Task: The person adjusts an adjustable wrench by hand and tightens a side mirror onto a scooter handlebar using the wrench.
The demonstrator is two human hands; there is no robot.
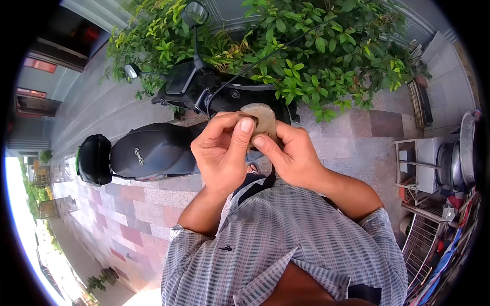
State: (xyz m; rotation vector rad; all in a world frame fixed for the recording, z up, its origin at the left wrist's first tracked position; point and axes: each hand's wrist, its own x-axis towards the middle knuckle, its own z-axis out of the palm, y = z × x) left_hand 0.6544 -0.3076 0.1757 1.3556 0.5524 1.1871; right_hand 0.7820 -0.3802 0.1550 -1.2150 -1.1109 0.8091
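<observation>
A flat, rounded, tan-grey piece (264,112) is held up in front of my chest. My right hand (293,155) is closed on its right side and lower edge, with the thumb across the near face. My left hand (223,150) pinches a small dark brownish bit at the piece's left edge between thumb and bent forefinger. Fingers cover most of that bit, so its kind cannot be told. Both thumb tips are close together. Just beyond the hands stands a black motor scooter (153,148).
Leafy green bushes (326,46) grow behind the scooter, whose mirror (195,14) rises among leaves. A thin black rod or cable (270,53) slants over it. At right are a rack (416,163) and metal basins (467,148). Paving tiles (132,214) cover the ground.
</observation>
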